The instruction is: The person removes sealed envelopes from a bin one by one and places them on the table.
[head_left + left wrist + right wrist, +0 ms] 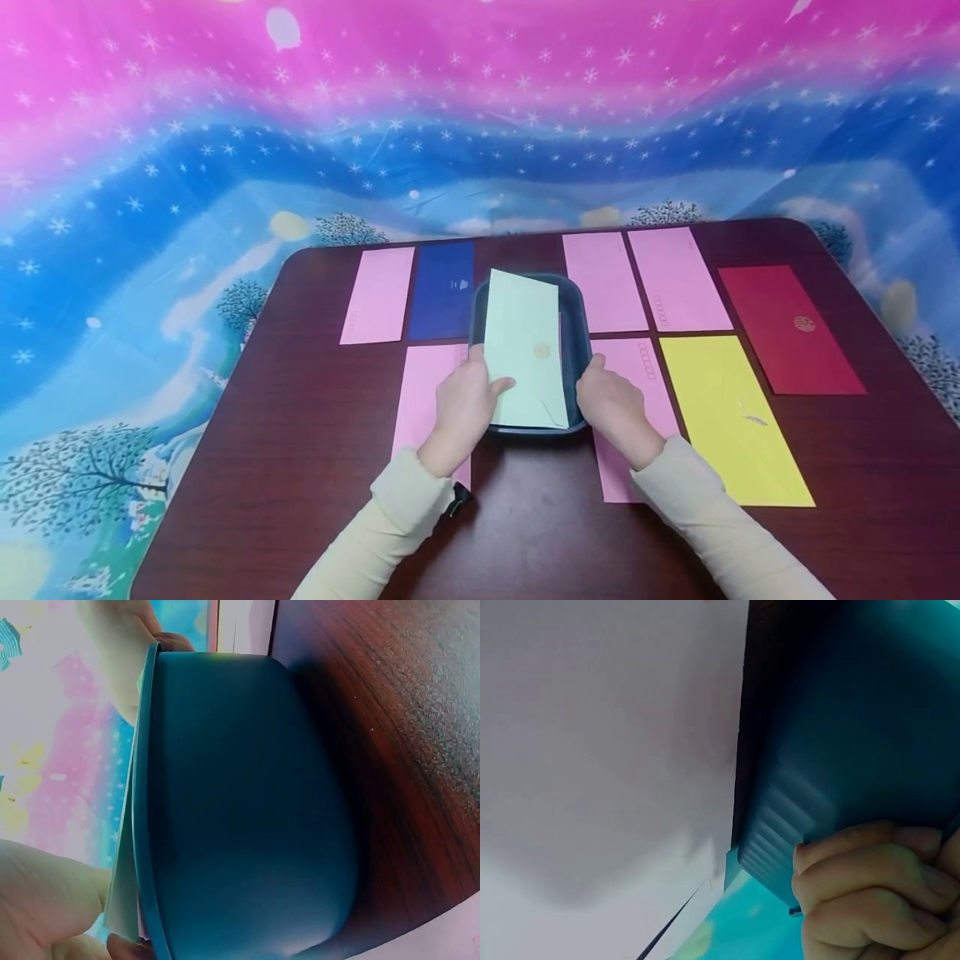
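A dark blue-green plastic tray [574, 333] stands at the middle of the table. On it lies a pale green envelope [522, 333] with a small round gold mark; a thin reddish edge shows beneath. My left hand [463, 400] grips the tray's left rim, its thumb over the envelope. At the opposite rim, my right hand [615, 408] holds on with curled fingers. The left wrist view shows the tray's side wall [240, 787] close up, with the left hand [45, 900] at its rim. Curled fingers [870, 885] press against the tray in the right wrist view.
Pink envelopes [378, 296] lie flat on both sides of the tray, some partly under my arms. A blue envelope [441, 292] touches the tray's left area; yellow [738, 425] and red [795, 333] ones lie right. A patterned cloth [480, 150] hangs behind the table [247, 467].
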Action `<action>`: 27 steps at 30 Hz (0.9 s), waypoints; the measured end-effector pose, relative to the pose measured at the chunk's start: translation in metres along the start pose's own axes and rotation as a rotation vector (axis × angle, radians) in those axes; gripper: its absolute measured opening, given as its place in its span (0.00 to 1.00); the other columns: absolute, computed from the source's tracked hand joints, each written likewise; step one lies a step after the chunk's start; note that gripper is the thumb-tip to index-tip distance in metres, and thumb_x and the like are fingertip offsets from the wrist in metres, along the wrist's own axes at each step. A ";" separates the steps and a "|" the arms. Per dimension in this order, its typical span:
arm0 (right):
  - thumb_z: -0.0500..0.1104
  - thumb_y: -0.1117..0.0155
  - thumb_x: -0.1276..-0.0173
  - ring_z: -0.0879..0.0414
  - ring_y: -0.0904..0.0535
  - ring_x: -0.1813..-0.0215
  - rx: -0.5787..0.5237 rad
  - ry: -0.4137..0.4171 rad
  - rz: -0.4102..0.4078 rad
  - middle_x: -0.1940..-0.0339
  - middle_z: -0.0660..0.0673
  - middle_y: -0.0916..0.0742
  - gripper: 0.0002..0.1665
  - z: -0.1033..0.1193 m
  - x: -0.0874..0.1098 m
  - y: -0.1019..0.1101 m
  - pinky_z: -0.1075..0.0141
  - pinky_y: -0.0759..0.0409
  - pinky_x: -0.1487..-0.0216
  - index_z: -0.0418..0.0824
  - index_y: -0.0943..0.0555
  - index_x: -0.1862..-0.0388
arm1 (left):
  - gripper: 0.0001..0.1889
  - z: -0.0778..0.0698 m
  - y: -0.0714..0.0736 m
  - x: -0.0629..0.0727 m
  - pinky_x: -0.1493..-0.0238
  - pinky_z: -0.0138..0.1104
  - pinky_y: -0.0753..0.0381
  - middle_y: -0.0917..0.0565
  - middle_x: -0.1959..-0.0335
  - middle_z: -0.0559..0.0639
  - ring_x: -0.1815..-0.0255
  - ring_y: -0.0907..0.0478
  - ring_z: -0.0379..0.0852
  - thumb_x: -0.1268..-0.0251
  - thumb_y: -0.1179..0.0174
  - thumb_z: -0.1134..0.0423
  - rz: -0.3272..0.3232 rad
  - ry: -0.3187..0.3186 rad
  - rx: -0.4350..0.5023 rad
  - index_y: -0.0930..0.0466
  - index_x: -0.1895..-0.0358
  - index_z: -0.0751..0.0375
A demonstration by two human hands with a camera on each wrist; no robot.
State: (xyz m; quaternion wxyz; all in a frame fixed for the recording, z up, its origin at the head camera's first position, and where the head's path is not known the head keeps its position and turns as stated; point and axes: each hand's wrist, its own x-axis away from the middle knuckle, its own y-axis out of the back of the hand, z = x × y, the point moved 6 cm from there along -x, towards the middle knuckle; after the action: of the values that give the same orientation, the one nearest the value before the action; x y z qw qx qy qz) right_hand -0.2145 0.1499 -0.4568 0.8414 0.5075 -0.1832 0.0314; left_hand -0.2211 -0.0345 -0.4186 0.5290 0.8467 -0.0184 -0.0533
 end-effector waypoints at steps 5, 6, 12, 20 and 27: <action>0.42 0.58 0.26 0.48 0.27 0.78 0.007 0.010 -0.001 0.80 0.39 0.24 0.27 0.000 0.000 0.001 0.64 0.33 0.79 0.24 0.42 0.38 | 0.22 0.004 0.006 -0.001 0.75 0.41 0.22 0.16 0.76 0.57 0.73 0.17 0.53 0.33 0.43 0.53 -0.048 -0.010 0.018 0.26 0.43 0.64; 0.42 0.58 0.26 0.48 0.27 0.78 0.007 0.012 0.000 0.80 0.39 0.25 0.26 0.000 0.000 0.001 0.64 0.33 0.79 0.24 0.42 0.38 | 0.19 0.006 0.008 -0.002 0.77 0.40 0.23 0.16 0.77 0.56 0.74 0.17 0.52 0.31 0.45 0.54 -0.058 -0.009 0.043 0.26 0.45 0.64; 0.43 0.59 0.26 0.49 0.27 0.79 -0.003 0.034 -0.006 0.80 0.40 0.25 0.25 0.000 0.000 0.001 0.65 0.33 0.79 0.24 0.41 0.40 | 0.15 0.023 0.016 -0.003 0.72 0.37 0.26 0.13 0.62 0.55 0.69 0.18 0.48 0.28 0.49 0.56 -0.044 0.034 0.298 0.23 0.49 0.62; 0.43 0.57 0.26 0.49 0.25 0.77 0.011 0.034 0.004 0.79 0.39 0.23 0.27 -0.001 0.000 0.000 0.65 0.32 0.79 0.23 0.42 0.37 | 0.12 0.046 0.039 0.003 0.68 0.33 0.30 0.12 0.64 0.58 0.72 0.27 0.45 0.30 0.47 0.58 -0.027 0.114 0.461 0.22 0.53 0.62; 0.42 0.57 0.26 0.49 0.25 0.78 0.009 0.033 0.008 0.79 0.38 0.23 0.29 0.000 0.000 0.000 0.66 0.32 0.80 0.23 0.44 0.36 | 0.11 0.081 0.060 0.017 0.74 0.32 0.36 0.17 0.74 0.56 0.78 0.34 0.43 0.30 0.47 0.58 -0.062 0.199 0.415 0.22 0.54 0.61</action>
State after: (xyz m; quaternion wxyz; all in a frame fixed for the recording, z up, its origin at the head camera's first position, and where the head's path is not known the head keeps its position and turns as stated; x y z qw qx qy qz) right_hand -0.2142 0.1501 -0.4565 0.8420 0.5098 -0.1710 0.0442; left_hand -0.2114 -0.1345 -0.4010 0.3410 0.9386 0.0494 0.0190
